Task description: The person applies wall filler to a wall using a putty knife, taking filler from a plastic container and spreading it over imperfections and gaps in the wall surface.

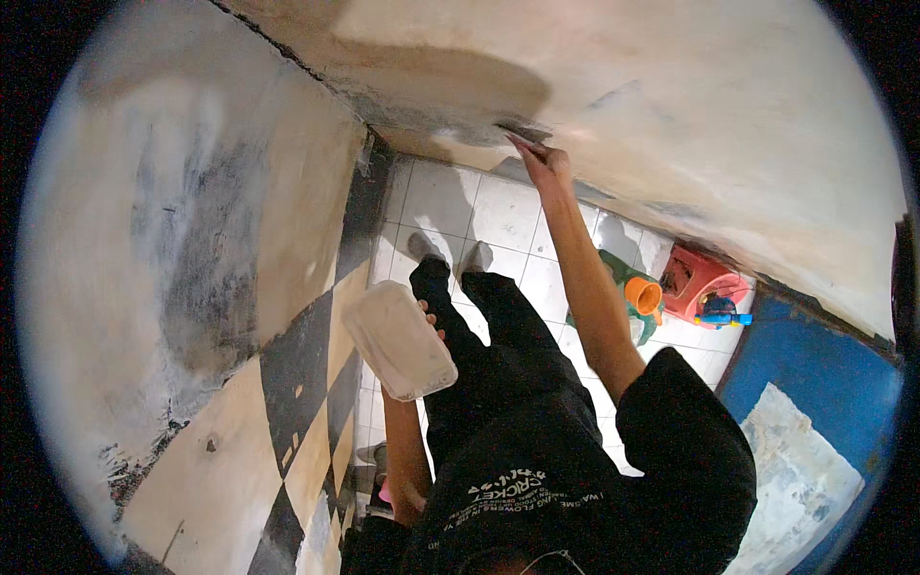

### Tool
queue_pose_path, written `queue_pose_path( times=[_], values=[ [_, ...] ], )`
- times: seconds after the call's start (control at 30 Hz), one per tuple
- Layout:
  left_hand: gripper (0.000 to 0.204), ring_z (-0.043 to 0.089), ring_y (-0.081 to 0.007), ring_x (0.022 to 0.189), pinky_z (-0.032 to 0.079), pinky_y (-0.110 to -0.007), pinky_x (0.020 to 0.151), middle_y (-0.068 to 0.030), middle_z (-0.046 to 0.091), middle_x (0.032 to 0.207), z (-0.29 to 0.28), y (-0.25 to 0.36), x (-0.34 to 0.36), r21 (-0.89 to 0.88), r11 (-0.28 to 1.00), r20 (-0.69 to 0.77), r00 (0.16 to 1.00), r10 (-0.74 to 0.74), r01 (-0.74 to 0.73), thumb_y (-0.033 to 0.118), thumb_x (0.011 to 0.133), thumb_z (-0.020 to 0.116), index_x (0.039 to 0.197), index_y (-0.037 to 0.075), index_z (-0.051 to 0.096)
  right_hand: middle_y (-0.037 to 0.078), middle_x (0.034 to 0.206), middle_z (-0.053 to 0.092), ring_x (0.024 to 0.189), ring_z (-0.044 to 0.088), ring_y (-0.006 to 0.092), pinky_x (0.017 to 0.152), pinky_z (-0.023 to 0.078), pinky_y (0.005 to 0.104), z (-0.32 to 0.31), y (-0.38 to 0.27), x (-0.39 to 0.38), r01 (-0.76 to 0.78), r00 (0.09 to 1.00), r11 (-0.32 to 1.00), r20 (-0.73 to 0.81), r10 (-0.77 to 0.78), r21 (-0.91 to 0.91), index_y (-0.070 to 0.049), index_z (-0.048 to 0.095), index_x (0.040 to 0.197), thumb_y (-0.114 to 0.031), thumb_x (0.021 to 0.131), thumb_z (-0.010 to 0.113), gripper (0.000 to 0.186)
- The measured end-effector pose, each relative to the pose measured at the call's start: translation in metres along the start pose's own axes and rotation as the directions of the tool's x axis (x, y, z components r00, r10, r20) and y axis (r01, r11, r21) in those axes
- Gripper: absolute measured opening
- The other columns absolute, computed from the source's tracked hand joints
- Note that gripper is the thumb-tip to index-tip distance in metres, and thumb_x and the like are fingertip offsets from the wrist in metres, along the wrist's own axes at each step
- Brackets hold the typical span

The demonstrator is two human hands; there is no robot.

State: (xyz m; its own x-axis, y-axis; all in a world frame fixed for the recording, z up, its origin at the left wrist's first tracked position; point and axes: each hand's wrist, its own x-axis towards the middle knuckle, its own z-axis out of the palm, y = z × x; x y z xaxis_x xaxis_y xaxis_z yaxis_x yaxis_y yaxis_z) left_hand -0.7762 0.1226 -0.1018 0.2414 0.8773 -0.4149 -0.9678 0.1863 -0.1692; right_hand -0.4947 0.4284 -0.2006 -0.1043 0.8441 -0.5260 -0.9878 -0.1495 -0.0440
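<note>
My left hand (431,318) grips a pale rectangular plastic tub (398,343) from behind; only its fingertips show past the tub's right edge. The tub hangs tilted beside my legs, and I cannot make out clearly what is in it. Stretched far forward, my right hand (548,165) is closed on a thin flat scraper (525,131). Its dark blade lies against the low part of the cream wall (671,86), where the surface is stained grey. The scraper's handle is hidden by my fingers.
A patchy wall (211,220) with dark and cream diamonds (297,383) stands close on my left. White floor tiles (503,211) lie underfoot. To the right are an orange cup (643,295), a red plastic stool (704,280), a blue-and-yellow object (721,314) and a blue panel (815,364).
</note>
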Motion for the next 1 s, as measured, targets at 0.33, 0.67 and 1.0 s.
queue_pose_path(
  times=[0.33, 0.67, 1.0],
  values=[
    [0.074, 0.044, -0.0401, 0.114, 0.036, -0.058, 0.096, -0.0231, 0.039, 0.129, 0.023, -0.006, 0.004, -0.066, 0.997, 0.038, 0.998, 0.045, -0.043, 0.045, 0.081, 0.059, 0.135, 0.005, 0.027, 0.034, 0.129, 0.032, 0.116, 0.039, 0.0495, 0.098, 0.038, 0.0558, -0.019, 0.065, -0.029, -0.119, 0.987, 0.919, -0.149, 0.067, -0.376, 0.016, 0.023, 0.125, 0.002, 0.087, 0.028, 0.042],
    [0.071, 0.045, -0.0378, 0.112, 0.041, -0.056, 0.094, -0.0228, 0.038, 0.131, -0.009, 0.007, -0.012, 0.018, 0.999, 0.000, 0.999, 0.034, -0.034, 0.045, 0.083, 0.057, 0.135, 0.006, 0.029, 0.025, 0.130, 0.038, 0.118, 0.042, 0.0426, 0.091, 0.046, 0.0502, 0.028, 0.073, -0.023, 0.247, 0.962, 0.853, 0.221, -0.159, -0.460, 0.003, 0.033, 0.130, 0.002, 0.088, 0.040, 0.042],
    [0.068, 0.049, -0.0377, 0.108, 0.044, -0.056, 0.089, -0.0225, 0.041, 0.128, 0.024, -0.007, 0.016, 0.033, 0.998, 0.030, 0.998, 0.047, -0.048, 0.047, 0.085, 0.052, 0.133, 0.004, 0.032, 0.036, 0.132, 0.025, 0.118, 0.033, 0.0533, 0.101, 0.034, 0.0572, 0.020, 0.045, -0.022, 0.063, 0.998, 0.961, -0.003, -0.066, -0.270, 0.020, 0.014, 0.125, 0.015, 0.075, 0.027, 0.052]
  ],
)
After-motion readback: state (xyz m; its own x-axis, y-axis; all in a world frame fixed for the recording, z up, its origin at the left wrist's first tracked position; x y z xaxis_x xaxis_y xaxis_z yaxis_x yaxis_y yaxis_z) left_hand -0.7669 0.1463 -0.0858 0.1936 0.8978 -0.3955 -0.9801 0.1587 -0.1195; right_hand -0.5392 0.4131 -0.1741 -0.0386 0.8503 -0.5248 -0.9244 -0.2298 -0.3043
